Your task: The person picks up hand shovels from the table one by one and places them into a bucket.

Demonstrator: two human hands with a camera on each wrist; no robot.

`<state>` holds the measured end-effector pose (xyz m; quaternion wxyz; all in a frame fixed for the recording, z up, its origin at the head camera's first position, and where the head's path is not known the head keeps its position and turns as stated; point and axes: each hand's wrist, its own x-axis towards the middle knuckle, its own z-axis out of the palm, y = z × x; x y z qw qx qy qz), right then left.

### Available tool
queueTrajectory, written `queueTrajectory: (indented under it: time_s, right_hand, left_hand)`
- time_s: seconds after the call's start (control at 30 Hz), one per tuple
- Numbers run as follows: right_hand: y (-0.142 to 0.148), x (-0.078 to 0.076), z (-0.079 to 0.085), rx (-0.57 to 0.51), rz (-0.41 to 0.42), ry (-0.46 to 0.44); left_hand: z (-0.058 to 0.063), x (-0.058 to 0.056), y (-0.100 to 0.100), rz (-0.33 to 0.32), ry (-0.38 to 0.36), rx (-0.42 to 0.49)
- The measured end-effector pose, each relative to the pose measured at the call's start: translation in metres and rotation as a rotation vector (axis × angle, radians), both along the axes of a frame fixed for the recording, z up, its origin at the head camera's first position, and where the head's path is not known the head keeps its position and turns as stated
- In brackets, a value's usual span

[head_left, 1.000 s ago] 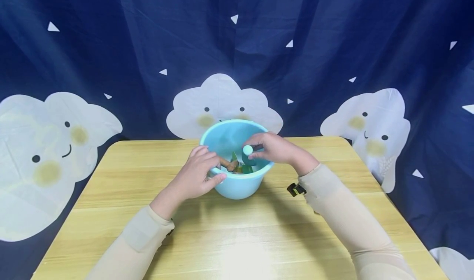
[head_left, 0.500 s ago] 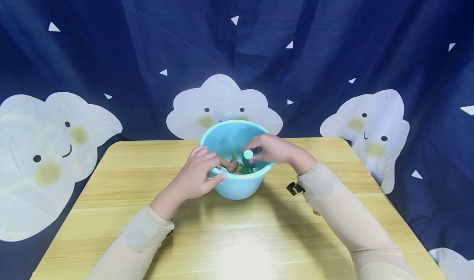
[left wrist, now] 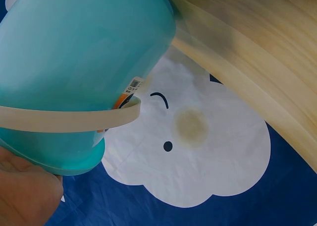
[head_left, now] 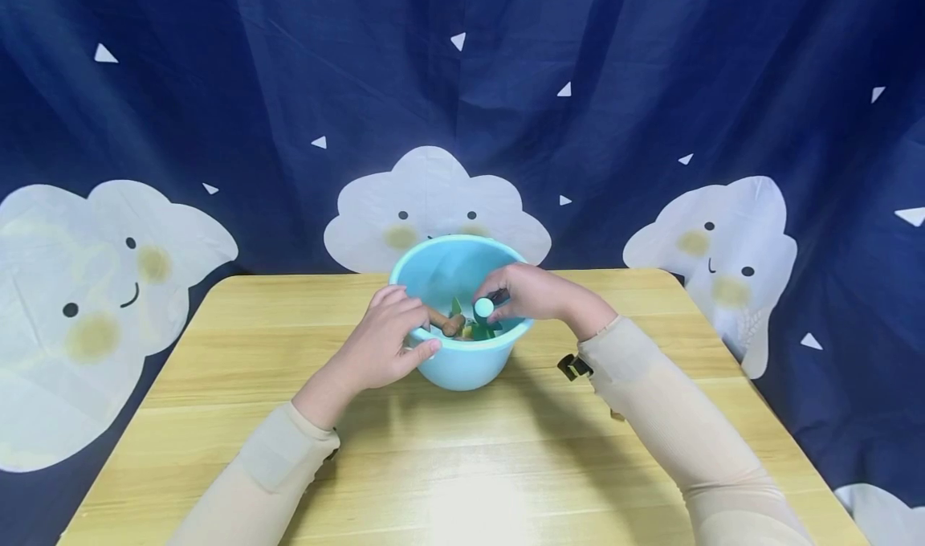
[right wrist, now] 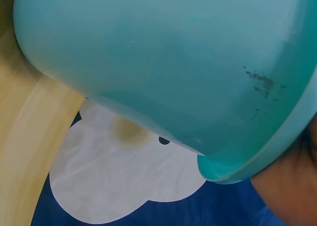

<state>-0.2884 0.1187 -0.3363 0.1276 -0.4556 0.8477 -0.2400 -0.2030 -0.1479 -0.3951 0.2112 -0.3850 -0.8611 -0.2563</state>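
A light blue bucket (head_left: 462,365) stands on the table in the head view. My left hand (head_left: 386,339) grips its left rim, fingers over the edge and thumb outside. My right hand (head_left: 531,291) reaches over the right rim and pinches a teal thing with a pale round end (head_left: 484,307); its lower part lies inside, its kind unclear. Close to it in the bucket are a brown wooden-looking piece (head_left: 453,324) with a knobbed end and a green pointed piece (head_left: 456,306). In the left wrist view, a beige band-like handle (left wrist: 64,120) crosses the bucket's outside.
The wooden table (head_left: 275,305) has rounded far corners. Behind it hangs a dark blue curtain (head_left: 506,112) with clouds. A small brown object (head_left: 617,415) shows partly beside the right forearm. Dark smudges (right wrist: 265,82) mark the bucket's side in the right wrist view.
My right hand has sunk slightly into the bucket, and the teal thing's pale end sits lower. My left hand keeps its grip on the rim.
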Motion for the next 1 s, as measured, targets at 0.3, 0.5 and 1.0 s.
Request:
queueTrajectory:
  time_s: [0.3, 0.5, 1.0]
  right_hand:
    - [-0.001, -0.001, 0.002, 0.032, 0.027, -0.022]
    - [-0.005, 0.001, 0.004, 0.057, 0.082, -0.031]
    - [-0.014, 0.003, 0.006, 0.156, 0.127, -0.061]
  left_hand:
    - [0.000, 0.000, -0.001, 0.007, 0.000, -0.005]
    - [-0.001, 0.000, -0.001, 0.011, 0.002, -0.008]
    - [-0.001, 0.000, 0.000, 0.004, -0.015, -0.010]
